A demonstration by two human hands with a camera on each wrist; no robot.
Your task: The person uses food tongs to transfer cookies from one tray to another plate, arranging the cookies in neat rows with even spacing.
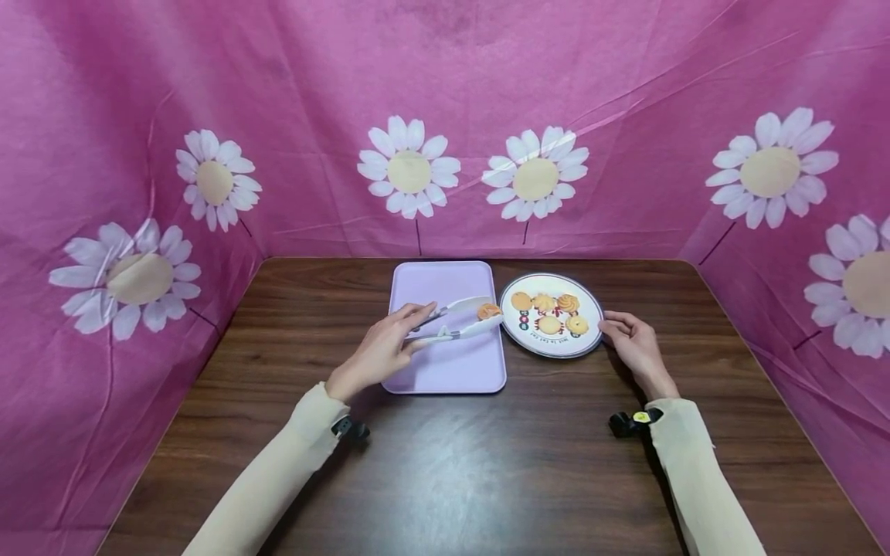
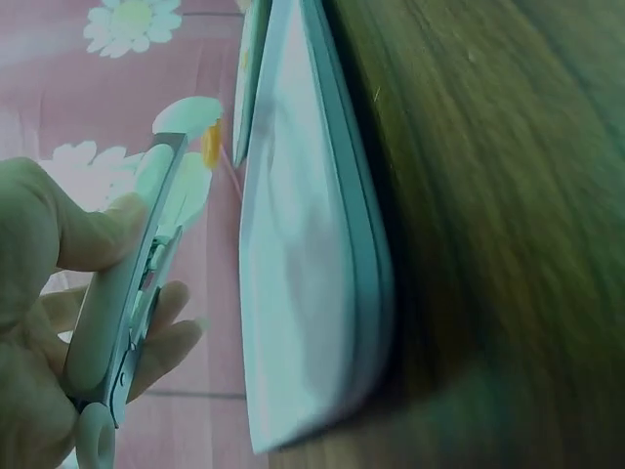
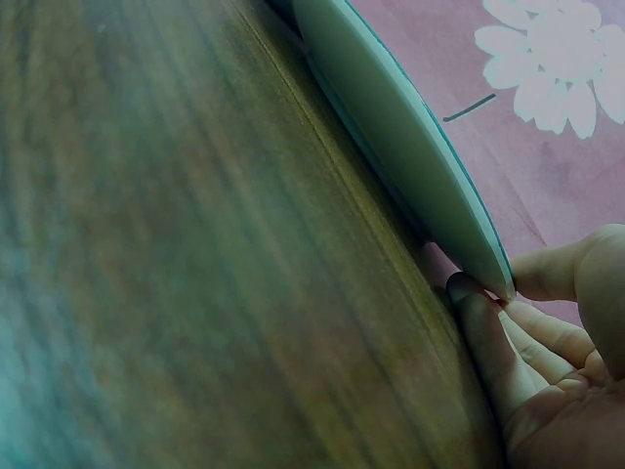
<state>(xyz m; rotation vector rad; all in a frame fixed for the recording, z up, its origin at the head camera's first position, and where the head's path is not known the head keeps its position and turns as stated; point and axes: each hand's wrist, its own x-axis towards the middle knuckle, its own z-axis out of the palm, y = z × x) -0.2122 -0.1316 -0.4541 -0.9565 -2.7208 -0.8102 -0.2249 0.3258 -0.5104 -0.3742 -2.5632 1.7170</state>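
Note:
In the head view my left hand (image 1: pixel 381 344) grips tongs (image 1: pixel 459 332) with pale tips and grey handles. Between the tips sits a golden-brown cookie (image 1: pixel 489 310), above the right side of a lilac tray (image 1: pixel 445 374). The left wrist view shows the thumb and fingers around the tongs' handles (image 2: pixel 107 313); the cookie (image 2: pixel 211 145) is partly hidden by a tip. To the right, a round white plate (image 1: pixel 538 345) with a dark rim carries several cookies. My right hand (image 1: pixel 634 345) pinches the plate's right edge, thumb above and fingers below, as the plate's edge (image 3: pixel 488 269) shows in the right wrist view.
Tray and plate lie side by side on a dark wooden table (image 1: pixel 556 479), toward its far edge. A pink curtain (image 1: pixel 473 69) printed with white daisies hangs behind the table and along both sides. Both wrists wear black camera straps.

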